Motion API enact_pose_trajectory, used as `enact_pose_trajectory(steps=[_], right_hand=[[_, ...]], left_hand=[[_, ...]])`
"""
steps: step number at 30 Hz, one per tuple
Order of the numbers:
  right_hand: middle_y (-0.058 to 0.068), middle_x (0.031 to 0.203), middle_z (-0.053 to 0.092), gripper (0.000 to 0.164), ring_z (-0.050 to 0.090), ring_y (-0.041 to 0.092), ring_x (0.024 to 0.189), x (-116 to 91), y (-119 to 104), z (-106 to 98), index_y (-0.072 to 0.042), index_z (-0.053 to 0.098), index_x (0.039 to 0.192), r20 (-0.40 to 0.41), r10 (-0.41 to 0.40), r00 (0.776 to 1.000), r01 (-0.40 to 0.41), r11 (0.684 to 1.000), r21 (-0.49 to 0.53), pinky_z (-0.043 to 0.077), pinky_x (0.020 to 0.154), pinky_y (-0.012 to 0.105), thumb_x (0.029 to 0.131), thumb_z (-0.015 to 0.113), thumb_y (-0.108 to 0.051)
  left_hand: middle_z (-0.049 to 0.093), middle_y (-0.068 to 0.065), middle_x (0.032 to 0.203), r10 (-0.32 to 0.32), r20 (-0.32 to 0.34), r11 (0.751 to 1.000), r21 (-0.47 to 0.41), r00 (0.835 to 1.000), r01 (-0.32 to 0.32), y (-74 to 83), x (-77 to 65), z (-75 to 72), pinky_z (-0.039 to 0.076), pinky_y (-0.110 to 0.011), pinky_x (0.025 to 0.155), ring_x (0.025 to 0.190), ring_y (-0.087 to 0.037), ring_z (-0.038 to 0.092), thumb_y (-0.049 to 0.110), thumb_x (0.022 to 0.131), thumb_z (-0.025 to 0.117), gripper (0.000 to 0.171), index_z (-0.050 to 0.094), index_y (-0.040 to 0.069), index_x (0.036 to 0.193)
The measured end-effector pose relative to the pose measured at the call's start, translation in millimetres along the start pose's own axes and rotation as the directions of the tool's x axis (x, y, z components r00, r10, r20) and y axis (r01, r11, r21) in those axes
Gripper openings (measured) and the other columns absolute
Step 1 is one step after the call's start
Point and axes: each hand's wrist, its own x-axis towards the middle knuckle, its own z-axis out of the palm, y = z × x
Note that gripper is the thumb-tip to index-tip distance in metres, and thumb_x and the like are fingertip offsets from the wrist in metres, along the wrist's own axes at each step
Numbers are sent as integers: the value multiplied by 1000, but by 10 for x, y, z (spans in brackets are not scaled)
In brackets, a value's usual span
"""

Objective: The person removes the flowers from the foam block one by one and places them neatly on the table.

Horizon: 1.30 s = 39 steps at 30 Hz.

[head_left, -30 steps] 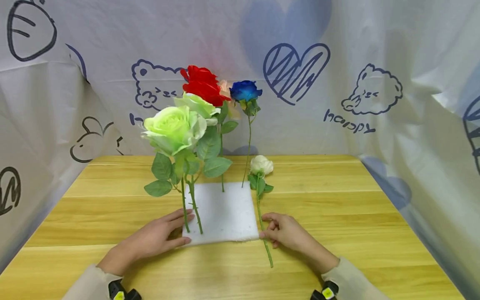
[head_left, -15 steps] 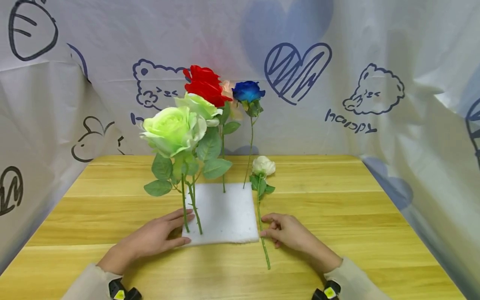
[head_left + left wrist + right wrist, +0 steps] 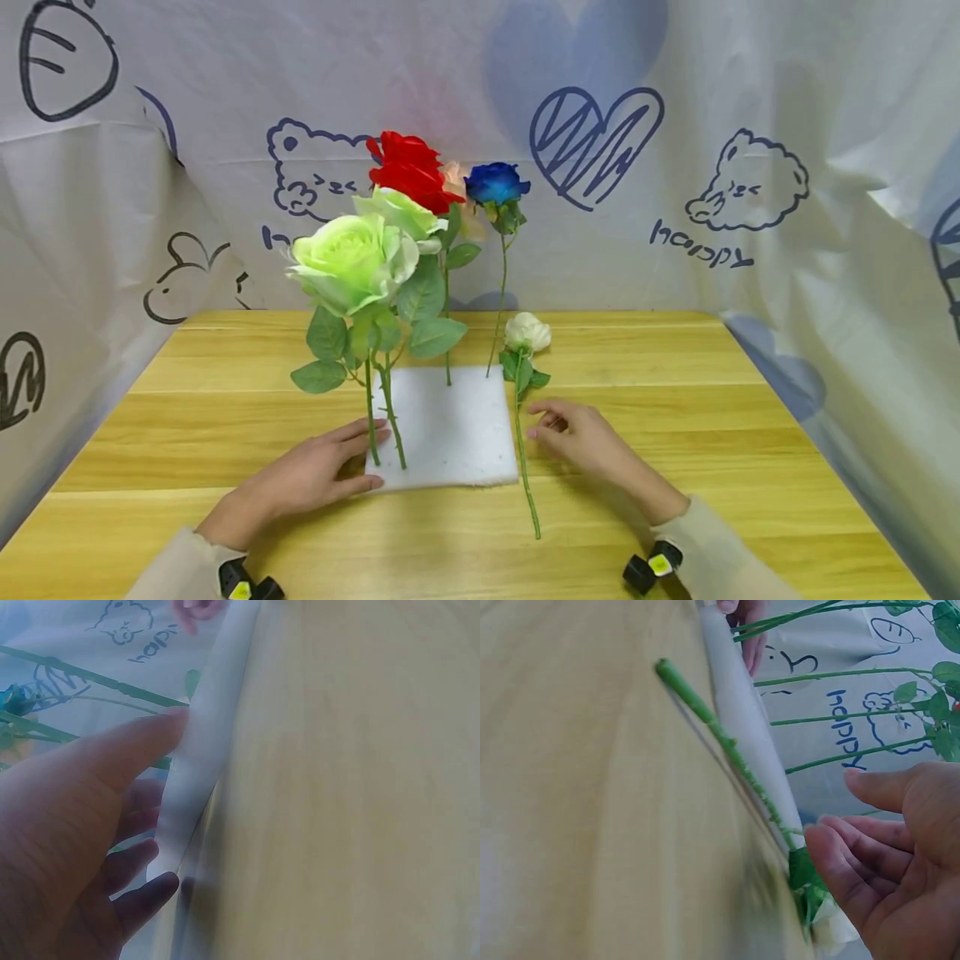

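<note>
A white foam board (image 3: 457,433) lies on the table with artificial roses standing in it. My left hand (image 3: 311,475) rests at its left edge, thumb and fingertips touching the foam, near the stems of two pale green roses (image 3: 352,262). Beside the board's right edge lies a white rose (image 3: 527,332), its green stem (image 3: 727,742) pointing toward the front. My right hand (image 3: 581,437) is just right of this stem, fingers loosely bent with a gap to the thumb. In the right wrist view nothing sits between those fingers (image 3: 832,859).
Behind the green blooms stand a red rose (image 3: 412,171), a partly hidden peach rose (image 3: 454,179) and a blue rose (image 3: 497,183). The wooden table (image 3: 675,375) ends at a white cloth backdrop (image 3: 480,100) with drawings.
The white rose's stem end shifts slightly left. My right hand lets go of the stem and moves a little up and right. The left hand stays at the foam board.
</note>
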Motion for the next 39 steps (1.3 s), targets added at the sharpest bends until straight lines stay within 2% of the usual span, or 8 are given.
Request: enact_pose_trajectory(steps=[4, 10, 20, 29, 39], right_hand=[[-5, 95, 67, 34, 62, 14, 90, 75, -60, -45, -5, 65, 122, -52, -56, 997, 55, 998, -28, 54, 75, 31, 95, 67, -25], [0, 104, 69, 33, 63, 17, 99, 205, -139, -70, -3, 64, 121, -88, -101, 991, 104, 994, 33, 55, 87, 36, 95, 67, -23], [15, 119, 63, 39, 60, 22, 107, 415, -176, -51, -7, 59, 128, -119, -84, 989, 103, 981, 164, 52, 92, 40, 94, 69, -24], [18, 127, 58, 53, 57, 23, 112, 568, -123, -42, -6, 50, 137, -147, -83, 986, 123, 951, 285, 50, 94, 41, 94, 68, -31], [15, 128, 59, 53, 57, 25, 114, 743, -51, 1, -6, 52, 136, -135, -25, 990, 63, 958, 279, 50, 94, 43, 96, 64, -38]], left_hand=[[43, -11, 150, 1, -2, 1000, 2, 1000, -1, -9, -1, 6, 43, -50, 102, 129, -35, 48, 57, 96, 52, 68, 51, 8, 143], [42, -11, 150, -1, -4, 1000, 1, 1000, 1, -16, -2, 8, 43, -50, 102, 130, -34, 48, 57, 96, 52, 68, 51, 8, 143], [43, -12, 149, 7, -12, 1000, 0, 1000, -7, -11, -13, 3, 44, -50, 101, 128, -36, 49, 57, 96, 53, 68, 51, 8, 143], [42, -12, 150, 3, -3, 1000, -9, 1000, -3, -2, -5, 7, 42, -50, 103, 130, -35, 47, 56, 96, 52, 68, 51, 7, 143], [41, -12, 151, -7, 1, 1000, -12, 1000, 7, -6, -5, 16, 43, -50, 102, 130, -36, 47, 57, 96, 52, 69, 50, 8, 144]])
